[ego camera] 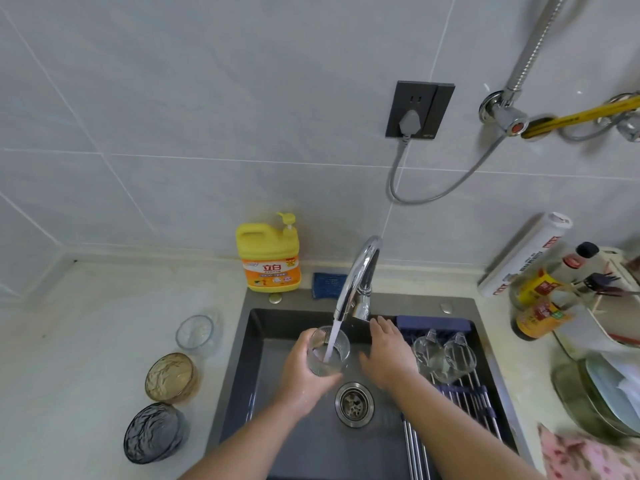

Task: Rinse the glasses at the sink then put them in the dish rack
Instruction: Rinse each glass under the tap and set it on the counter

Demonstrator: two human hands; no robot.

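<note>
Gripping a clear glass (pixel 329 353) upright in the left hand (pixel 304 374) under the faucet (pixel 356 275) stream; holding the right hand (pixel 388 355) flat-fingered, empty, just beside it.

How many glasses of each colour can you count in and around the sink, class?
Clear glasses: 4
Amber glass: 1
Grey glass: 1
Total: 6
</note>
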